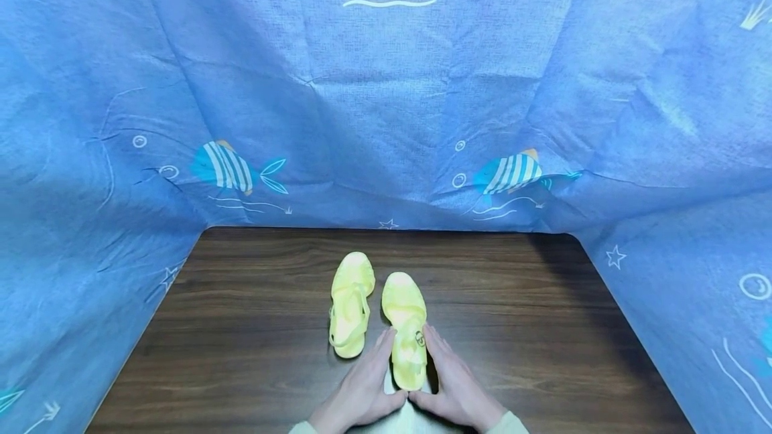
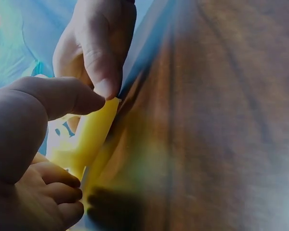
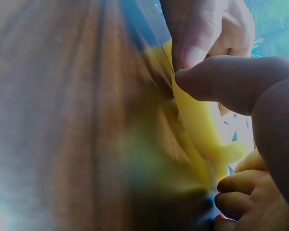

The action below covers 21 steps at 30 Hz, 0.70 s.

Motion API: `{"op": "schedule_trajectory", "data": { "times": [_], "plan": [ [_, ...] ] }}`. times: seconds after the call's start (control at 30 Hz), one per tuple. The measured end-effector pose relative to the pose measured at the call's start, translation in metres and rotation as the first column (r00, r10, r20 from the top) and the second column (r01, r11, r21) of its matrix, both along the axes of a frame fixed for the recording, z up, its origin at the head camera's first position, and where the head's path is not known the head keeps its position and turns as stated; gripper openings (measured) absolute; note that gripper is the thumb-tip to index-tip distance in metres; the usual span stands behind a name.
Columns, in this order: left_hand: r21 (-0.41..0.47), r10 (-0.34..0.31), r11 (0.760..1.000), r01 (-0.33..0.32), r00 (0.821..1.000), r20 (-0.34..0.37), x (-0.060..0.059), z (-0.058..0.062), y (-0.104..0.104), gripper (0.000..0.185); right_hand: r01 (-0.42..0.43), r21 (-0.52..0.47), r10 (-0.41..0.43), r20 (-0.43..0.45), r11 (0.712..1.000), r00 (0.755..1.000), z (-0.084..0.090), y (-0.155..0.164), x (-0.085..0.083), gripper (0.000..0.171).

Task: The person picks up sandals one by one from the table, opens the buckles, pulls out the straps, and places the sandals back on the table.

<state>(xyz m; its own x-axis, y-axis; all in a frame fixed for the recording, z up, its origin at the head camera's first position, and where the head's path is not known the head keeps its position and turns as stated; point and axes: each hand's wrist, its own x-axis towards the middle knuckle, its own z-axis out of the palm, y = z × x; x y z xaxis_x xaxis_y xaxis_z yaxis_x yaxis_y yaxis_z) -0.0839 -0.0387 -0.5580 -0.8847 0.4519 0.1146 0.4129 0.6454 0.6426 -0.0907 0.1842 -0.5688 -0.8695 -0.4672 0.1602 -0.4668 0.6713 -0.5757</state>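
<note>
Two pale yellow closed-toe sandals are on the dark wooden table, toes pointing to the far side. My left hand [image 1: 362,390] and right hand [image 1: 457,387] hold the right-hand sandal [image 1: 403,297] from both sides. Their fingers lie along its flanks, and the thumb tips meet behind its heel. A dark round mark shows inside, near the strap. In the left wrist view, the yellow heel [image 2: 98,130] is just past my left thumb, low over the tabletop. The other sandal [image 1: 352,280] lies to the left, a little farther away, its heel strap raised.
The wooden table [image 1: 241,333] has a glossy top that reflects the sandal and hands. Blue cloth [image 1: 374,119] printed with fish and stars hangs behind it and down both sides.
</note>
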Motion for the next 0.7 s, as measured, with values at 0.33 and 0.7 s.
{"op": "schedule_trajectory", "data": {
  "times": [0.33,0.7],
  "plan": [
    [0.063,0.056,0.996,-0.061,0.996,0.069,-0.021,0.002,0.012,0.103,0.015,-0.036,-0.014,0.037,0.999,0.999,0.002,-0.004,-0.026,0.111],
    [0.073,0.127,0.988,-0.135,0.985,0.114,-0.038,0.007,0.018,0.108,0.029,-0.017,-0.027,0.108,0.999,0.994,0.005,-0.009,-0.049,0.11]
  ]
}}
